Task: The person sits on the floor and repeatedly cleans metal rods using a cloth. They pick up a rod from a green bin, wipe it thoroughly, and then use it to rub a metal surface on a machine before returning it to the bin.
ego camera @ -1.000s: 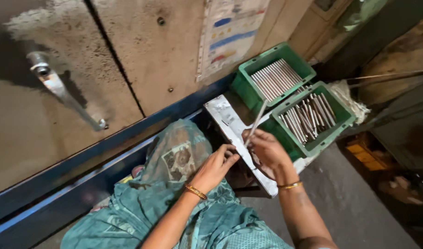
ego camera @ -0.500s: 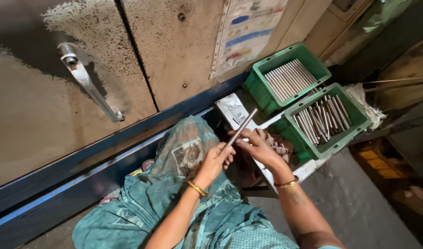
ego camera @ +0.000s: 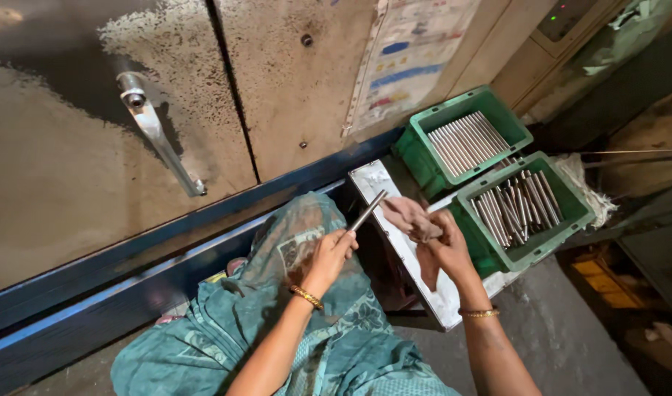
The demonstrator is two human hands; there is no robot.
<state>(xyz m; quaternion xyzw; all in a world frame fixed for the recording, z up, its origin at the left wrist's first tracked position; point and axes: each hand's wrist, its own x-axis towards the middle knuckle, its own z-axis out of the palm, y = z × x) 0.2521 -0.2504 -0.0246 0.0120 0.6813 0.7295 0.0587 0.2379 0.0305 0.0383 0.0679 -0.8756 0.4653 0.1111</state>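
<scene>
— Grimy metal cabinet doors fill the background, with a rough concrete floor [ego camera: 570,337] below. What sits at the middle of it all?

— A thin metal rod [ego camera: 368,210]. The left hand [ego camera: 330,253] has its fingers closed around the rod's lower end, so it slants up and to the right, over the person's lap.

— And the other hand?

— The right hand [ego camera: 444,246] is pressed shut on a brownish cloth [ego camera: 411,218], bunched between fingers and thumb. The cloth lies just beside the rod's upper end; I cannot tell whether the two touch.

— What is under the hands?

— A flat, pale metal tray [ego camera: 431,290] with worn paint, running from near the cabinet towards the person. Teal patterned fabric [ego camera: 307,345] covers the lap beneath the left arm, and each wrist wears a gold bangle [ego camera: 307,296].

— Further out?

— Two green plastic crates to the right. The nearer crate [ego camera: 526,209] holds rods of the same kind lying loosely, some crossed. The farther crate [ego camera: 464,136] holds rods laid side by side in a neat row. A wad of whitish rag [ego camera: 589,183] lies just beyond the nearer crate.

— And on the cabinet?

— A long metal door handle [ego camera: 156,136] on the left door, a printed sheet [ego camera: 409,59] stuck on the right one, and a blue base rail [ego camera: 167,253] along the bottom.
</scene>
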